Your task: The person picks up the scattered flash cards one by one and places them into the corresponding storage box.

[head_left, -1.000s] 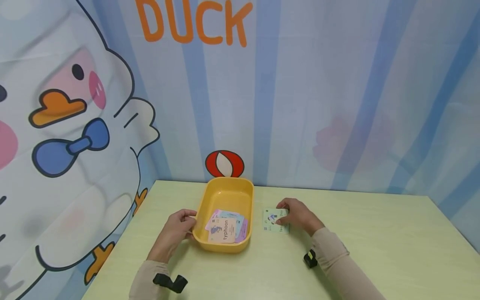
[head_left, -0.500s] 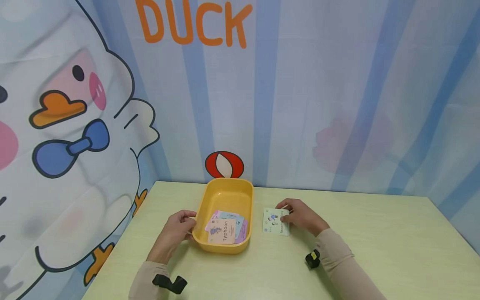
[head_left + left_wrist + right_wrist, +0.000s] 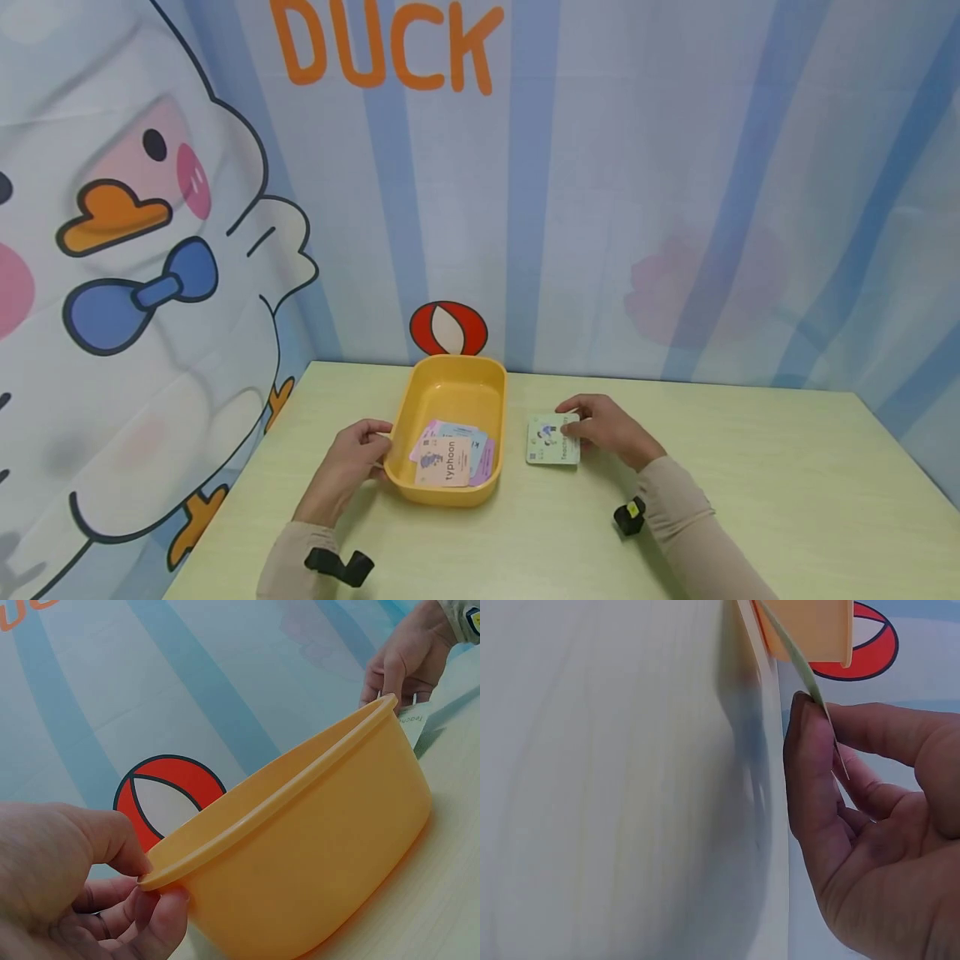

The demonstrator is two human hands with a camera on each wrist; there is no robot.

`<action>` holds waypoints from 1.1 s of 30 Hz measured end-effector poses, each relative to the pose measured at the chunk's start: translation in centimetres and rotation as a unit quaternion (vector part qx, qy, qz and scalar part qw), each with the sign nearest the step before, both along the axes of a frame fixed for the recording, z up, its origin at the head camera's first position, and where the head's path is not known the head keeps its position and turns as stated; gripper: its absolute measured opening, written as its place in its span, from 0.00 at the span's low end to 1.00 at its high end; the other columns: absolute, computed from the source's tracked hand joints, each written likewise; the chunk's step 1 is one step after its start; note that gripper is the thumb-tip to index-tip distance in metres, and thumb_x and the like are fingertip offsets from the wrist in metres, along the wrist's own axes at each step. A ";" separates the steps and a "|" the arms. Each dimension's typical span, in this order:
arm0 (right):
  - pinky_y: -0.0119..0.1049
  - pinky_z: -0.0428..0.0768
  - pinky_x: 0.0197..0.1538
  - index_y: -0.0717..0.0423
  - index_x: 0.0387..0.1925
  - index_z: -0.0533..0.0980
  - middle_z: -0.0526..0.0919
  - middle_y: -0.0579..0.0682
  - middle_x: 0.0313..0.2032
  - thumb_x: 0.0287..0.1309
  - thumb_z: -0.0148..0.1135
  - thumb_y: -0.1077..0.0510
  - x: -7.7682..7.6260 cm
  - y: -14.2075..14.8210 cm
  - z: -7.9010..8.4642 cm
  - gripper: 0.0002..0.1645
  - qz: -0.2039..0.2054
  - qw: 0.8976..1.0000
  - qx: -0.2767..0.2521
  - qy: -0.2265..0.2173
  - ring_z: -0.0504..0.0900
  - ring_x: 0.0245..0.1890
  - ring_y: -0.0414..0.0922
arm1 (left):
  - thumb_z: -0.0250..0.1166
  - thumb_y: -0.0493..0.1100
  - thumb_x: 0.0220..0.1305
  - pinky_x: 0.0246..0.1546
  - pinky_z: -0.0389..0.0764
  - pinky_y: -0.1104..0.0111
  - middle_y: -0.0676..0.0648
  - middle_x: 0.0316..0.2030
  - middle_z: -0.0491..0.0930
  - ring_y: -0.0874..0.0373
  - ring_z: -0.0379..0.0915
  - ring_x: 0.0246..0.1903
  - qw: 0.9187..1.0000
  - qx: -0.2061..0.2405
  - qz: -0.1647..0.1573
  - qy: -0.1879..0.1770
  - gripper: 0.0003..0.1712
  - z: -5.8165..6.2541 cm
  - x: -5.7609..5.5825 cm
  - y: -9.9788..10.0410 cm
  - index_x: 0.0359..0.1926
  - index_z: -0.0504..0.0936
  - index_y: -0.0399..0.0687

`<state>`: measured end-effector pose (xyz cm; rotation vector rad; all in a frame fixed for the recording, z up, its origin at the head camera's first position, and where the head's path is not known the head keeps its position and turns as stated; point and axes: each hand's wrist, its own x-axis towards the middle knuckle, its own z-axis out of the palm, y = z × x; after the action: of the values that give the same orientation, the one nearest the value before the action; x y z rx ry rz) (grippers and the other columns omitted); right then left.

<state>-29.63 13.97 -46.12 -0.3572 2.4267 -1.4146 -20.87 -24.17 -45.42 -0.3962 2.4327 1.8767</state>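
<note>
My left hand point(image 3: 351, 457) pinches the left rim of a yellow plastic basin point(image 3: 315, 847), thumb and fingers on either side of the edge. Several word cards lie in the basin, with a peach "typhoon" card point(image 3: 444, 462) on top and pink, blue and purple ones under it. To the right of the basin, my right hand point(image 3: 611, 429) pinches a pale green flashcard point(image 3: 546, 450) by its right edge. In the right wrist view that green card point(image 3: 795, 656) appears edge-on, slightly bent and raised off the table, between thumb and fingers.
The pale yellow-green table point(image 3: 787, 483) runs back to a hanging cloth backdrop point(image 3: 585, 167) printed with a duck and a red-and-white ball. A black strap point(image 3: 339, 568) is on the left wrist and a black device point(image 3: 628, 517) on the right.
The green card lay at the right fingertips one second ago; now it is lifted slightly and pinched. The right hand has shifted a little to the right. The left hand and basin look unmoved.
</note>
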 end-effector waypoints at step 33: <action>0.43 0.85 0.40 0.61 0.60 0.76 0.73 0.57 0.39 0.65 0.64 0.59 1.0 0.8 2.4 0.23 0.000 0.997 -0.071 -0.007 0.82 0.35 0.46 | 0.57 0.36 0.68 0.32 0.82 0.68 0.40 0.42 0.76 0.51 0.76 0.35 1.000 -0.007 -0.003 -0.004 0.19 -0.1 -0.1 0.0 0.59 0.74 0.38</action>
<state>-28.62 14.72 -43.74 -0.3797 2.3209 -1.5888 -20.96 -24.17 -45.52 -0.3960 2.4405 1.8544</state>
